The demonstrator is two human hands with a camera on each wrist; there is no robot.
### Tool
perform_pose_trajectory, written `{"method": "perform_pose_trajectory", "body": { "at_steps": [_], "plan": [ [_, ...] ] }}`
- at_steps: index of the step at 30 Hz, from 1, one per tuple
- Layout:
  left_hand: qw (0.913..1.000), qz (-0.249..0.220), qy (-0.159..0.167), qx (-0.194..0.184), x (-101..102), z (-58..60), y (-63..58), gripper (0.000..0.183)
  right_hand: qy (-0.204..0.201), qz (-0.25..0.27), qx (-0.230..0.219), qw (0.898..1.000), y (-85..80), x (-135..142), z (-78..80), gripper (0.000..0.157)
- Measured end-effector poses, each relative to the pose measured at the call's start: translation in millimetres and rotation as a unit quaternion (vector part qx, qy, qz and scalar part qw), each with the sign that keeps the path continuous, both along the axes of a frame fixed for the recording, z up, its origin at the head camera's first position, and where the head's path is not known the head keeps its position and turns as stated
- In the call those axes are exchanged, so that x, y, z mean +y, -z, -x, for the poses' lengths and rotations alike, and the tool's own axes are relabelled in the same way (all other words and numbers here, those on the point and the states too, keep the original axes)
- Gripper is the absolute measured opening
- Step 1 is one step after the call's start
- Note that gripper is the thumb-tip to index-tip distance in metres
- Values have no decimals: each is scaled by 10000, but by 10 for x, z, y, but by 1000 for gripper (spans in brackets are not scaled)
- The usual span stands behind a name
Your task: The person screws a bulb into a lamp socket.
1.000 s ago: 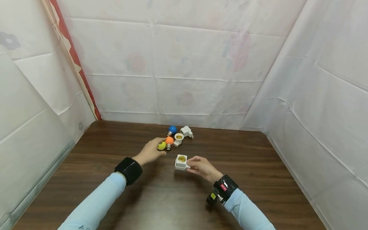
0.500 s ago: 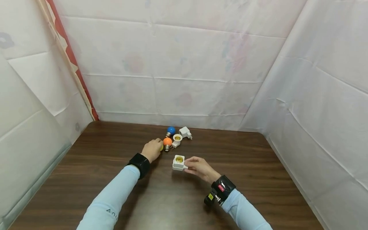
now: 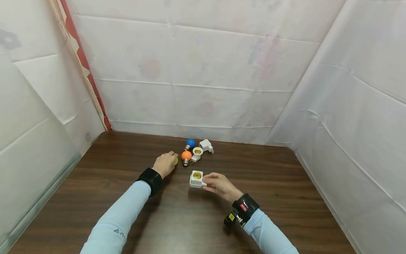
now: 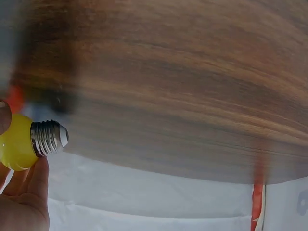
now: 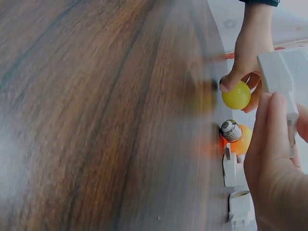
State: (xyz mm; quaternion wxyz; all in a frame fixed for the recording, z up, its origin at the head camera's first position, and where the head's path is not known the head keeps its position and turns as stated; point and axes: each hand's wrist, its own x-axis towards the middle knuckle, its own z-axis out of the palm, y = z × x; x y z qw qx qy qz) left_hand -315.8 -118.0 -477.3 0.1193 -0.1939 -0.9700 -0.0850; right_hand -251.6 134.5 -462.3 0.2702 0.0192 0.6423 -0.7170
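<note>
A person's left hand (image 3: pixel 164 164) pinches a yellow bulb (image 4: pixel 18 144) between thumb and curled fingers, its threaded metal base left bare in the left wrist view, while the right hand (image 3: pixel 222 187) grips a white square socket (image 3: pixel 196 179) by its side, thumb and fingers closed on it and the brass-coloured opening facing up. The two hands work apart over a dark wood-grain table (image 3: pixel 269 176); the left fingers cover most of the yellow bulb in the head view, so whether it touches the tabletop is hard to tell. Just beyond the left hand, an orange bulb (image 3: pixel 186 155) lies beside a round white socket (image 3: pixel 197 151), with a blue bulb (image 3: pixel 190 143) and a white plug adapter (image 3: pixel 206 145) behind them. Black bands circle both wrists below pale blue sleeves (image 3: pixel 117 218), and creased white sheeting (image 3: pixel 203 70) with faint coloured prints hangs behind the table.
</note>
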Motion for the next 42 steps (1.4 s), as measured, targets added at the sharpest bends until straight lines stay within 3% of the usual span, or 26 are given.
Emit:
{"method": "perform_pose_trajectory", "body": {
  "at_steps": [2, 5, 8, 11, 15, 18, 20, 22, 26, 31, 36, 40, 42],
  "plan": [
    [9998, -162, -16, -83, -16, 9, -51, 44, 22, -4, -22, 10000, -1, 0, 11, 24],
    [9963, -782, -48, -347, -19, 18, -169, 48, 124, -7, -68, 9999, 0, 4, 30, 23],
    [9832, -1683, -27, -705, 4, 12, -320, 49, 268, -22, -139, 9995, 2, 11, 57, 23],
    [9587, -2598, 123, -1148, 40, -33, -478, 51, 382, -11, -217, 9990, -2, 8, 87, 24],
    [9094, -3706, 549, -1809, 143, -164, -697, 53, 443, 19, -223, 9988, -25, 1, 99, 27],
    [8746, -4223, 873, -2216, 245, -287, -831, 53, 453, 8, -154, 9989, -51, -3, 89, 29],
    [8619, -4343, 1149, -2353, 307, -363, -888, 54, 420, -3, -85, 9991, -65, -4, 83, 29],
    [8590, -4317, 1364, -2391, 360, -428, -923, 54, 381, -4, -41, 9993, -79, -3, 78, 28],
    [8613, -4185, 1706, -2321, 433, -514, -927, 53, 293, 11, 25, 9996, -103, -13, 76, 27],
    [8598, -4212, 1621, -2390, 477, -639, -936, 52, 321, 78, -17, 9995, -144, -28, 65, 25],
    [8681, -4117, 1554, -2294, 496, -810, -1062, 50, 346, 189, -85, 9992, -167, -28, 50, 23],
    [8735, -4044, 1526, -2239, 507, -843, -1075, 49, 297, 240, -94, 9992, -186, -25, 39, 22],
    [8742, -4057, 1491, -2213, 510, -809, -1011, 50, 273, 255, -116, 9992, -193, -22, 36, 22]
  ]
}}
